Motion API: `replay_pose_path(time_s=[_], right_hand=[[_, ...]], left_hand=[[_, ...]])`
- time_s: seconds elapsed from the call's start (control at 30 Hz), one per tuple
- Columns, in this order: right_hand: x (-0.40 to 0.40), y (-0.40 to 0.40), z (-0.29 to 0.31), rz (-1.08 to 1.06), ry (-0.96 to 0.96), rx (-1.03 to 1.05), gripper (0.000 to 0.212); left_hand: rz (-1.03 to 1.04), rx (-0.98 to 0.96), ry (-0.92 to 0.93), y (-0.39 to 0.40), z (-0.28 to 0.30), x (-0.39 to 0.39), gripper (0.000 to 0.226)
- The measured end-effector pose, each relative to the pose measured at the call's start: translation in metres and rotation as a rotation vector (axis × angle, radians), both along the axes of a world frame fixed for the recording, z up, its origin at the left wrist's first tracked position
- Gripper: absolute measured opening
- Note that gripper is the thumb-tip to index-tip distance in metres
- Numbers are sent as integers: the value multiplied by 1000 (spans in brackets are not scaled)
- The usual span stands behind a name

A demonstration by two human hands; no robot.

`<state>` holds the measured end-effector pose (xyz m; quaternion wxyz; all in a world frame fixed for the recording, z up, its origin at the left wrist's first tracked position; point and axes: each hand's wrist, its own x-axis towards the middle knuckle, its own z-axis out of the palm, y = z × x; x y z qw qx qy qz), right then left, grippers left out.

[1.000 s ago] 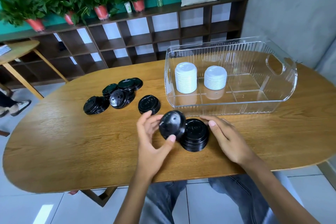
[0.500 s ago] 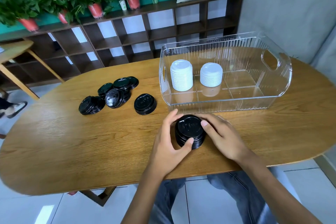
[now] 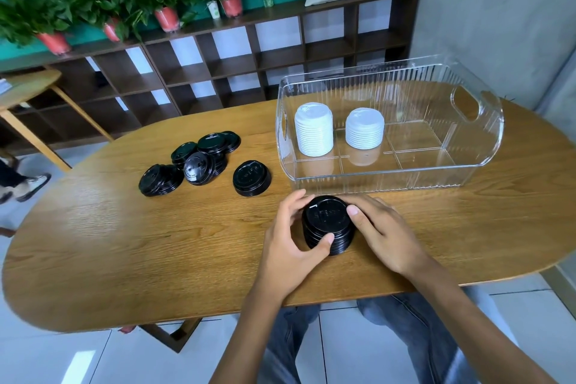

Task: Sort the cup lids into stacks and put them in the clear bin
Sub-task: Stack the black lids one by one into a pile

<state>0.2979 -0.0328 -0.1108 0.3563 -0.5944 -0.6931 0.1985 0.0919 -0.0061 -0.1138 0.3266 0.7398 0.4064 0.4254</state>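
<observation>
A stack of black cup lids [image 3: 327, 223] stands on the wooden table [image 3: 124, 243], just in front of the clear bin [image 3: 480, 146]. My left hand [image 3: 293, 243] grips the stack's left side, thumb on its near edge and fingers curled round the far side. My right hand [image 3: 383, 231] holds the right side, thumb pressed on the top rim. Inside the bin stand two stacks of white lids, a taller one [image 3: 314, 129] at left and a shorter one [image 3: 364, 128] beside it. A short black stack [image 3: 252, 178] and a loose pile of black lids [image 3: 193, 162] lie to the left.
Behind the table runs a dark open shelf unit [image 3: 218, 65] with potted plants, a bottle and a cushion on top. A second wooden table [image 3: 28, 87] stands at far left, where a person's shoe [image 3: 31, 185] shows on the floor. A grey wall is at right.
One second ago my left hand held a single black lid tilted beside the stack. That lid now lies on top, and both hands have closed round the stack.
</observation>
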Motion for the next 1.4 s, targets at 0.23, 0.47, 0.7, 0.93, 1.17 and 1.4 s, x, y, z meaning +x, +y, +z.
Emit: replay_pose_path(time_s=[0.23,0.47,0.7,0.93,1.17,1.4], right_hand=[[0,0,1,1,-11,-12,46],[1,-1,2,11,-6,-38,40],[0,-3,5,20,-54,-64,48],[-2,-4,4,10,-83,-43,45],[0,-5,4,5,-28,-46,52],[0,-7,7,21,-46,-84,65]], left_hand=[[5,-8,7,1,-1,-1,81],[4,3,68,2,-3,-2,81],[-12,54,94,-1,0,-1,74],[-27,17,104,1,-1,-2,70],[82,-48,-137,10,3,-12,49],[502,36,41,71,13,-48,47]])
